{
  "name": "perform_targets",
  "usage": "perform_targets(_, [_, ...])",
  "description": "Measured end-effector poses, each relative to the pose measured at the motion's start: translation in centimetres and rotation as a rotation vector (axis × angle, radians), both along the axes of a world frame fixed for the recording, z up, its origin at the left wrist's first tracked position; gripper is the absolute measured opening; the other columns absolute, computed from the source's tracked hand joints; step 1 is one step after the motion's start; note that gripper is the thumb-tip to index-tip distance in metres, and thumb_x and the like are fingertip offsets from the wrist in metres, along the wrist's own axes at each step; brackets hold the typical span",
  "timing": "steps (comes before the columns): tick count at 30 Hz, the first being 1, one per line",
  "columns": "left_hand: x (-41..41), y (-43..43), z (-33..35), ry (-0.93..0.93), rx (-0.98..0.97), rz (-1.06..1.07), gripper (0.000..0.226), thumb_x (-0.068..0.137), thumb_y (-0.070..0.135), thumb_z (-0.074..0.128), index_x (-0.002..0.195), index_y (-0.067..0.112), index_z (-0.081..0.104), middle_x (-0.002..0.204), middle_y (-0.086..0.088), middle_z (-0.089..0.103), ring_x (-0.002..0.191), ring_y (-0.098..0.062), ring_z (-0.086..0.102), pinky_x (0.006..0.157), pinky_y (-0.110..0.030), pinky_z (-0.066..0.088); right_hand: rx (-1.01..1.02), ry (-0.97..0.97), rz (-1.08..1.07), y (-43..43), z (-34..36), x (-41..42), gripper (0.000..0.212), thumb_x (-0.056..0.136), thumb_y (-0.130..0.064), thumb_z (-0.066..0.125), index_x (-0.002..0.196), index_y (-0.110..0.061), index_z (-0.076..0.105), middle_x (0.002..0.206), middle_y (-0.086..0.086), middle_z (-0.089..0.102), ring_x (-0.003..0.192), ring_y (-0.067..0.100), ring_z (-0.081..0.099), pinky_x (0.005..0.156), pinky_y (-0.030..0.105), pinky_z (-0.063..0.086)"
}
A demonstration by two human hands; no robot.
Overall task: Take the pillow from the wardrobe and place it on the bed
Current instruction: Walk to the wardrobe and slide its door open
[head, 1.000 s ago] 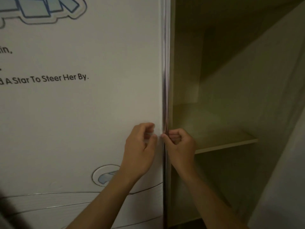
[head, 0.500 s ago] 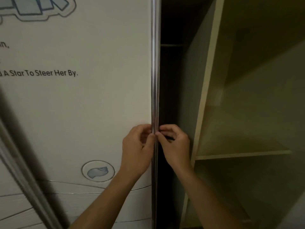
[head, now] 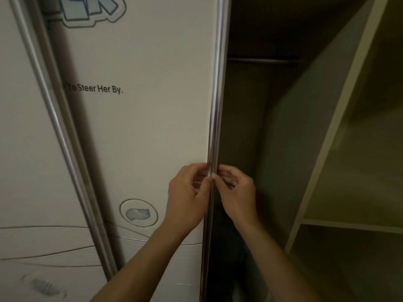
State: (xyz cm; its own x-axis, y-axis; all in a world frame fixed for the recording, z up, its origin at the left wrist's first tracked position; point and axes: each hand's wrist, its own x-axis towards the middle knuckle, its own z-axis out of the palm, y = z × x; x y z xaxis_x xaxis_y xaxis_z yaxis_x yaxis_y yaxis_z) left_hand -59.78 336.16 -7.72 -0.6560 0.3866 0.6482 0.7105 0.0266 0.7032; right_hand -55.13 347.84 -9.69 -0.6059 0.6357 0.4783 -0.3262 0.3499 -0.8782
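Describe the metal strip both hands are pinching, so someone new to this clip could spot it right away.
Start from the big white sliding door printed with "Steer Her By." Follow it right to where it meets the dark wardrobe opening: the shiny chrome strip runs top to bottom along that edge, gripped by the left hand and right hand. Unlike the duller slanted rail farther left, it borders the opening.

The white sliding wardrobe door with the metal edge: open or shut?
Partly open: right of the white sliding wardrobe door, a dark compartment and hanging rail show.
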Motion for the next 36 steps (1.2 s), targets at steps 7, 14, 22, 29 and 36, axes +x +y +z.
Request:
perform_targets(7, [2.4, 2.7, -0.1, -0.002, -0.016, 0.068, 0.024, 0.092, 0.028, 0.062, 0.116, 0.023, 0.065, 0.105, 0.009, 0.069, 0.092, -0.001, 0.066, 0.080, -0.012, 0.053, 0.022, -0.020, 0.104, 3.2, 0.7, 2.5, 0.029, 0.084, -0.014, 0.075, 0.092, -0.038, 0.064, 0.086, -0.034, 0.070, 0.086, -0.011, 0.068, 0.068, 0.004, 0.051])
perform_targets(14, [4.5, 4.9, -0.1, 0.024, -0.030, 0.148, 0.021, 0.089, 0.028, 0.067, 0.109, 0.022, 0.068, 0.100, 0.010, 0.070, 0.087, 0.000, 0.066, 0.078, -0.012, 0.054, 0.005, -0.011, 0.149, 5.7, 0.4, 4.5, 0.022, 0.083, -0.016, 0.076, 0.093, -0.034, 0.067, 0.092, -0.023, 0.073, 0.088, -0.003, 0.071, 0.072, 0.011, 0.055])
perform_targets(22, [4.5, 5.0, -0.4, 0.101, -0.013, 0.252, 0.017, 0.087, 0.027, 0.068, 0.103, 0.020, 0.070, 0.094, 0.008, 0.070, 0.084, -0.003, 0.065, 0.078, -0.026, 0.058, 0.003, -0.016, 0.181, 5.9, 0.0, 4.7, 0.023, 0.083, -0.013, 0.077, 0.093, -0.032, 0.067, 0.089, -0.012, 0.074, 0.086, 0.000, 0.071, 0.072, 0.013, 0.055])
perform_targets(29, [2.3, 4.3, -0.2, 0.227, -0.039, 0.341, 0.020, 0.083, 0.030, 0.070, 0.099, 0.020, 0.067, 0.093, 0.005, 0.067, 0.082, -0.004, 0.060, 0.076, -0.029, 0.056, 0.013, -0.034, 0.210, 5.4, -0.3, 3.1, 0.028, 0.084, -0.009, 0.075, 0.090, -0.035, 0.067, 0.088, -0.023, 0.074, 0.086, 0.000, 0.071, 0.072, 0.012, 0.054])
perform_targets(36, [-0.4, 3.8, -0.3, 0.785, -0.084, 0.517, 0.034, 0.088, 0.023, 0.069, 0.118, 0.008, 0.067, 0.127, -0.016, 0.062, 0.121, -0.027, 0.053, 0.104, -0.030, 0.039, -0.072, -0.067, 0.285, 4.6, -0.7, 1.3, 0.020, 0.086, -0.014, 0.075, 0.092, -0.033, 0.072, 0.096, -0.014, 0.077, 0.092, 0.004, 0.073, 0.076, 0.015, 0.055])
